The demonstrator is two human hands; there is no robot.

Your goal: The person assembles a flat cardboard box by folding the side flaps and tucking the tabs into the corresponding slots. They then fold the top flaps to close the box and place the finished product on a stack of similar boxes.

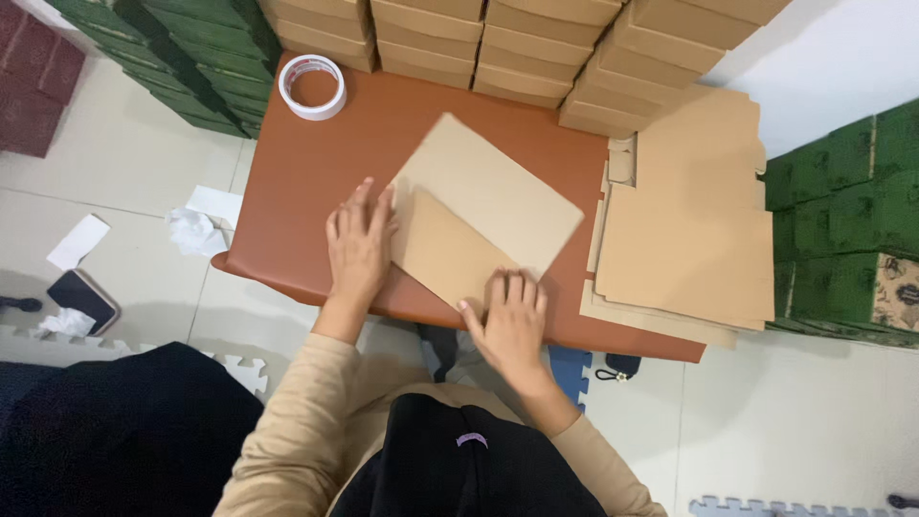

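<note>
Left hand [357,241] flat, fingers spread, pressing left corner of folded cardboard sheet [483,213] near surface [316,182] front edge. Right hand [509,321] flat, fingers extended, pressing sheet's lower flap at front edge. Nothing gripped. Tape roll [312,87] at back left corner. Flat cardboard stack [689,239] along right edge.
</note>
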